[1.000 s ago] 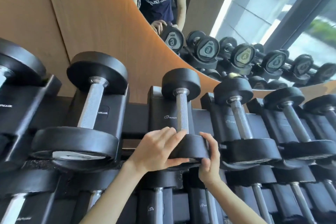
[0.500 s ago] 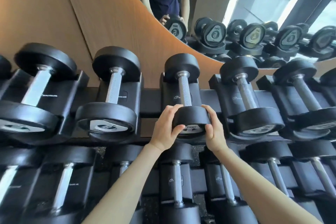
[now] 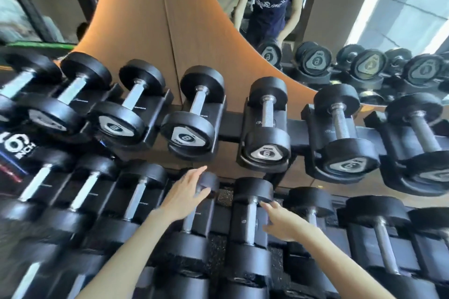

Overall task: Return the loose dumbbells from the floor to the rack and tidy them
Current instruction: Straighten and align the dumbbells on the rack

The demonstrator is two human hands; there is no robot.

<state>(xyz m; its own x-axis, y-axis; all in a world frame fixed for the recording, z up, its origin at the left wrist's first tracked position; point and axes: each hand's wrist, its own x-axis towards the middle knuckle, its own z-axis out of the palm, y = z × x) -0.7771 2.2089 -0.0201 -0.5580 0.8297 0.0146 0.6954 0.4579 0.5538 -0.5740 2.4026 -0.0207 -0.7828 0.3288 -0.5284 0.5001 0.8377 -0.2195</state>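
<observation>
Head view: we face a two-tier rack [image 3: 230,127] against a wood-panelled wall [image 3: 194,31] and mirror [image 3: 340,7]. The dumbbell [image 3: 266,126] marked 6 lies in its upper-tier cradle [image 3: 261,165], handle running away from us, label end toward us, gaps on both sides. Below, left grip [image 3: 184,194] and right grip [image 3: 283,222] hover over lower-tier dumbbells [image 3: 254,192], fingers apart, holding nothing.

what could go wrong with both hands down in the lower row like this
1. The left hand lies open by a lower dumbbell head, just under an upper cradle; lifting that weight could pinch fingers.
2. The right hand reaches beside a lower dumbbell handle, close to the next dumbbell; a rolling head may trap it.
</observation>
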